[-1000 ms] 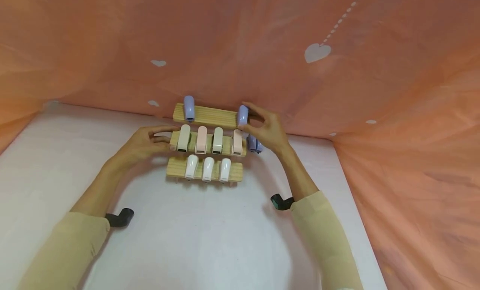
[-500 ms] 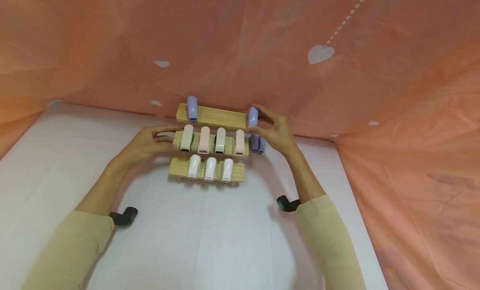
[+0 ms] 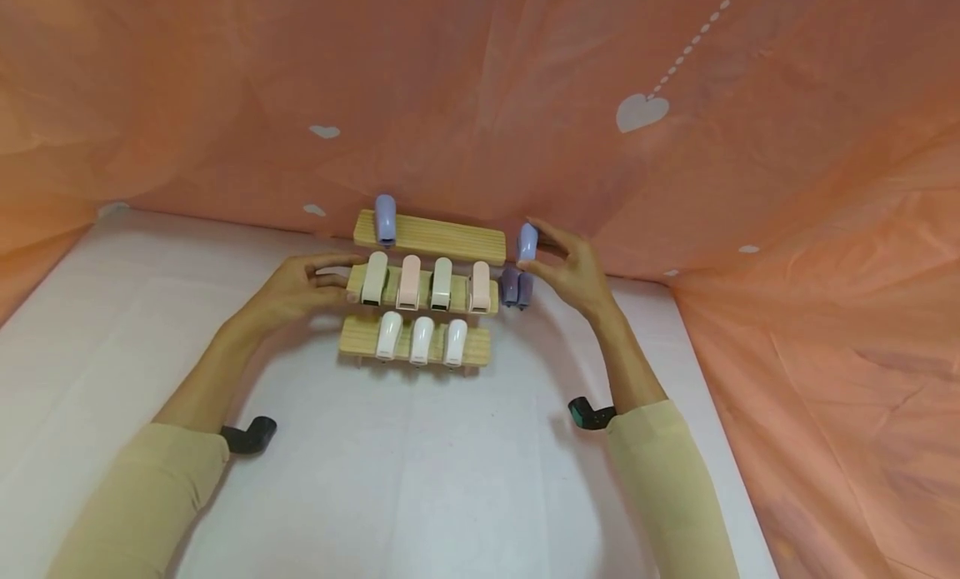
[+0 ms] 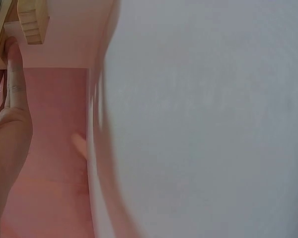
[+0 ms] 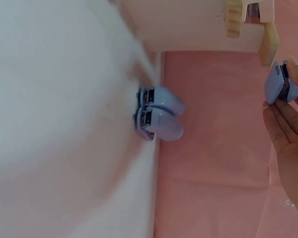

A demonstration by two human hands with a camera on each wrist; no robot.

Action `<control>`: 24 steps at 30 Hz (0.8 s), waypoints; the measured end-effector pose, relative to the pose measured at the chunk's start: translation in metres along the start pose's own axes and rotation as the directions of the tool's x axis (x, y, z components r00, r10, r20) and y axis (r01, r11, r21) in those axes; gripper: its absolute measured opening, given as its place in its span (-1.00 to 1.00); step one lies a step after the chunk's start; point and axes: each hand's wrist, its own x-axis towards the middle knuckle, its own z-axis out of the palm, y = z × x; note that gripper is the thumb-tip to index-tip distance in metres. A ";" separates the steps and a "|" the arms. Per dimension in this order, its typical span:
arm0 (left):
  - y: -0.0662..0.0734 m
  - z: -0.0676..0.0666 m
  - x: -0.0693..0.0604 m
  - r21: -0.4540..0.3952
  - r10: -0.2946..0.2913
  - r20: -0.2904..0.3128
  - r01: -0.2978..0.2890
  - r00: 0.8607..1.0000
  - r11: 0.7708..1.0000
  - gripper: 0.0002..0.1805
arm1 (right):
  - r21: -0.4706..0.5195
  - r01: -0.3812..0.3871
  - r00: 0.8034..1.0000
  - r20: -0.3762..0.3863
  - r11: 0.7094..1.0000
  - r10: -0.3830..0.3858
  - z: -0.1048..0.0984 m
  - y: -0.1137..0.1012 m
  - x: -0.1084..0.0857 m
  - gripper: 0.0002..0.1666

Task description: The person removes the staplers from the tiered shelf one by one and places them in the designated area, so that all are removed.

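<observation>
A tiered wooden rack (image 3: 476,346) carries small staplers on its steps. My left hand (image 3: 292,287) holds the left end of its middle step, beside a pale green stapler (image 3: 375,279). In the left wrist view, fingers (image 4: 16,84) meet the wood. My right hand (image 3: 573,271) pinches a lavender stapler (image 3: 527,243) in the air, just off the right end of the top step (image 3: 450,236). In the right wrist view that stapler sits between thumb and fingertips. Below it, two more lavender staplers (image 5: 164,114) stand side by side on the white surface.
One lavender stapler (image 3: 386,219) sits at the top step's left end. Pink staplers (image 3: 408,282) and another pale green one (image 3: 441,284) share the middle step; white staplers (image 3: 422,340) line the bottom one. A pinkish-orange cloth (image 3: 480,104) hangs close behind the rack.
My right hand has carried the lavender stapler rightward, from over the right end of the top step to beyond it. My left hand keeps its hold on the rack.
</observation>
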 end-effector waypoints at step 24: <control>0.000 0.003 -0.002 -0.034 -0.006 -0.005 0.006 1.000 0.999 -0.35 | -0.013 -0.136 0.991 -0.002 0.991 0.136 -0.007 0.030 -0.027 -0.28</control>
